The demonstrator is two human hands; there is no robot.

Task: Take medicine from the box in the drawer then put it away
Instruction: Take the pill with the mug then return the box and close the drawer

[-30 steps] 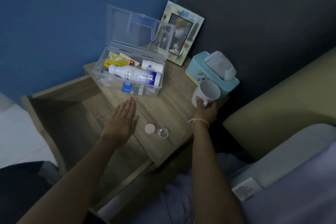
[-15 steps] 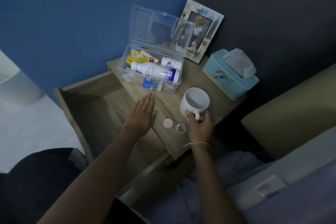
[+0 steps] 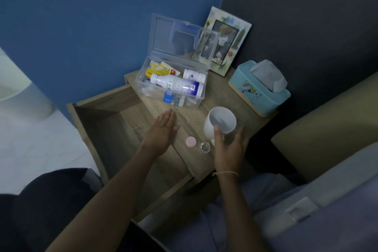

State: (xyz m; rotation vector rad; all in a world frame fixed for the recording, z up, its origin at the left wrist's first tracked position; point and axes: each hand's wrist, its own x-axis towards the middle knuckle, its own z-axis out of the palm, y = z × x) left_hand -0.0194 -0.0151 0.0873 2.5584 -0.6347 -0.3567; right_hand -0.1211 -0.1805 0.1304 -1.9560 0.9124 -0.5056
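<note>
A wooden nightstand [image 3: 221, 96] stands in the corner, and its drawer [image 3: 114, 129] is pulled out to the left, showing a bare wood floor. At the far side of the top sits the clear plastic box [image 3: 163, 96] with its lid [image 3: 180, 37] raised upright. In the box a large white bottle [image 3: 176, 86] with a blue and green label lies on its side; behind it lie yellow packets [image 3: 158, 69] and a smaller white bottle [image 3: 194, 75], and in front of it a blue-capped item [image 3: 168, 96] beside what look like small cartons, though the dim light leaves them unclear. To the right is a teal tissue box [image 3: 259, 96] with a tissue [image 3: 268, 73] standing up out of its slot. A picture frame [image 3: 227, 41] leans against the dark wall behind. A white mug [image 3: 219, 124] stands near the front edge; what it holds cannot be told. The right hand [image 3: 228, 149] is spread open against the mug's near side, fingers loose rather than clasped. The left hand [image 3: 161, 131] lies flat and open, palm down, at the top's left edge. Between the hands are a pink cap [image 3: 191, 141] and a small clear cup [image 3: 204, 146].
</note>
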